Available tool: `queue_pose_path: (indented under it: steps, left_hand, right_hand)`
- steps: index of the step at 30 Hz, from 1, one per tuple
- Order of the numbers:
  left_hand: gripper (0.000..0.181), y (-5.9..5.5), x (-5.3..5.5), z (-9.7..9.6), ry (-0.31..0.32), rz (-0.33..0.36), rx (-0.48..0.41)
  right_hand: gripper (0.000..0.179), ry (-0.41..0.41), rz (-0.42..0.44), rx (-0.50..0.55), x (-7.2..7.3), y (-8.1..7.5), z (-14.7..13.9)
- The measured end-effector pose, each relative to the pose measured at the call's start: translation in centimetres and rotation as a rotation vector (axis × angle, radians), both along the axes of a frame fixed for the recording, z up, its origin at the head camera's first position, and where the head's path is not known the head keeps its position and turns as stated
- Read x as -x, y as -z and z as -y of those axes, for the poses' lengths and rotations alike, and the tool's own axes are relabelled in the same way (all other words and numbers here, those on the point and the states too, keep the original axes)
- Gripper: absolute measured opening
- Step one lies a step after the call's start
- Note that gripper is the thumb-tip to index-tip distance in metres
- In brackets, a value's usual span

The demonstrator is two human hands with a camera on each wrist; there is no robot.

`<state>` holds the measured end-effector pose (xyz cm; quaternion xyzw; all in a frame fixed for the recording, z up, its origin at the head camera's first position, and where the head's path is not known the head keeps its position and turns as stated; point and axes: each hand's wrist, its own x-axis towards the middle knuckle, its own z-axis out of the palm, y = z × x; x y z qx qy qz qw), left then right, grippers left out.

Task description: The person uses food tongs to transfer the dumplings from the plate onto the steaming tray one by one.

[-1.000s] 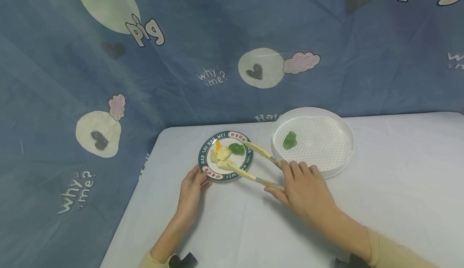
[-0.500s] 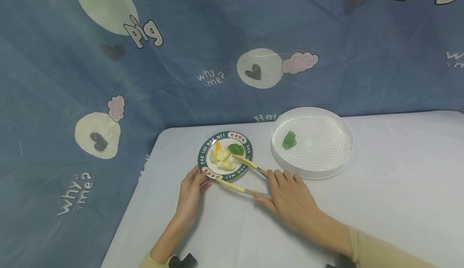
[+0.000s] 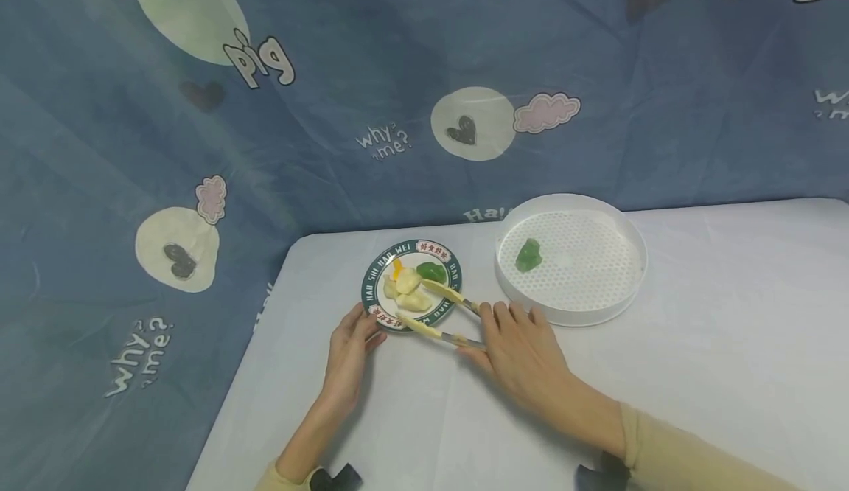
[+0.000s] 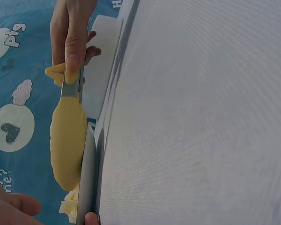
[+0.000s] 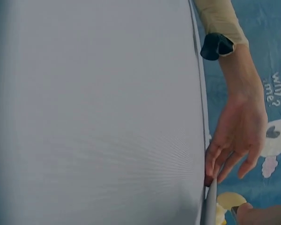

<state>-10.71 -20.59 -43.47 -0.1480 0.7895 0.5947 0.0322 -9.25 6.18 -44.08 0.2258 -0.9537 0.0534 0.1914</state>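
Note:
My right hand [image 3: 527,354] grips food tongs [image 3: 458,340] with metal arms and yellow tips, spread apart over the right and lower side of a small plate [image 3: 368,284]. The plate has a dark green rim with lettering. On it lie pale yellow dumpling-like pieces [image 3: 413,301], a small orange piece [image 3: 397,267] and a green piece [image 3: 432,272]. One tong tip [image 4: 68,140] hangs beside the plate's edge in the left wrist view. My left hand [image 3: 348,351] touches the plate's left rim with loosely bent fingers, seen also in the right wrist view.
A round white tray [image 3: 635,284] with a perforated floor stands to the right of the plate, holding one green piece [image 3: 528,255]. A white cloth [image 3: 743,343] covers the table. Behind hangs a blue printed curtain [image 3: 332,108].
My right hand moved left and slightly down with the tongs, then a little upward. The upper tip shifted from the plate's right rim inward. My left hand and the plate stayed in place.

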Motion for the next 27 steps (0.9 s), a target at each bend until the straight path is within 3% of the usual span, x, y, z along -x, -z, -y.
queue_pose_path:
  steps: [10, 27]
  left_hand:
    - [0.066, 0.0, 0.0, 0.0, 0.003, 0.003, -0.013]
    - [0.067, -0.2, 0.0, 0.0, 0.005, 0.011, -0.003]
  right_hand:
    - [0.057, 0.014, -0.017, -0.028, 0.5, -0.6, 1.0]
    - [0.05, 0.009, -0.047, -0.029, 0.7, -0.1, 1.0]
